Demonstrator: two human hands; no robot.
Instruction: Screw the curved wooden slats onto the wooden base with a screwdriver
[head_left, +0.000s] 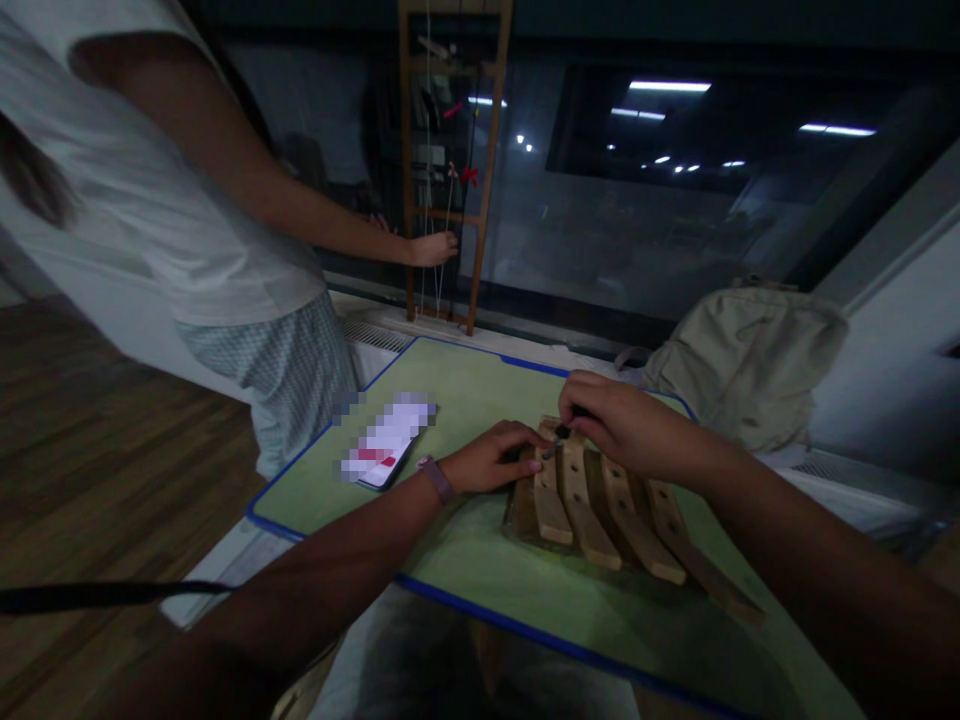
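Note:
Several wooden slats (600, 510) lie side by side, fanned out, on a green mat with a blue edge (465, 560). My left hand (491, 458) rests with curled fingers on the far end of the leftmost slats. My right hand (619, 420) is closed over the slats' far ends, its fingers pinching a small dark piece (564, 430) that I cannot name. A purple band (436, 478) sits on my left wrist.
A phone (386, 445) lies on the mat's left part. Another person in a white shirt (150, 200) stands at the left, one hand on strings in a tall wooden frame (450, 160) by the window. A beige bag (742, 360) sits at the right.

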